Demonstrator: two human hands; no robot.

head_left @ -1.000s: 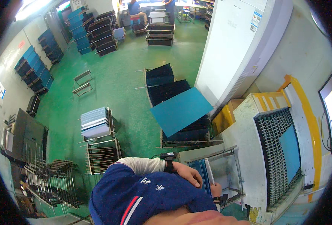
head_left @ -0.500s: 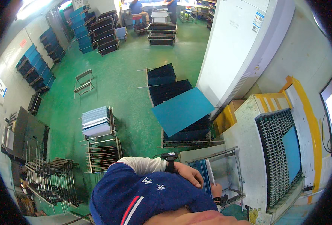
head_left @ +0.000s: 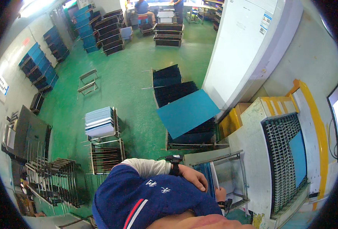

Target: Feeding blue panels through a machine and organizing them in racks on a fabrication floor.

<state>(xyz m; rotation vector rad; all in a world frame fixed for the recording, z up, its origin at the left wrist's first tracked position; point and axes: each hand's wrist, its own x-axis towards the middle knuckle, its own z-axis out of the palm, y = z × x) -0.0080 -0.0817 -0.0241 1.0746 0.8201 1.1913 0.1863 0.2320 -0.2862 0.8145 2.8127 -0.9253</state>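
My left hand [head_left: 194,178], with a dark band at the wrist, reaches across to the near left side of several upright blue panels [head_left: 207,172]. Its fingers bend down together; my sleeve hides their ends, and what they hold is not visible. On the other side, my right hand [head_left: 220,194] closes on the near edge of a thin white panel [head_left: 215,175], thumb upward. The panels stand on edge in a metal rack [head_left: 244,179], whose right part shows bare bars.
A conveyor machine [head_left: 285,160] with a blue panel [head_left: 298,158] on its rollers stands at the right. Ahead, a large blue sheet [head_left: 188,114] lies across racks of dark panels. Left stands a rack of white and blue panels [head_left: 99,122]. Two people [head_left: 142,7] are far back.
The surroundings have shifted very slightly in the picture as my head moved. Both hands stay at the panels in nearly the same pose.
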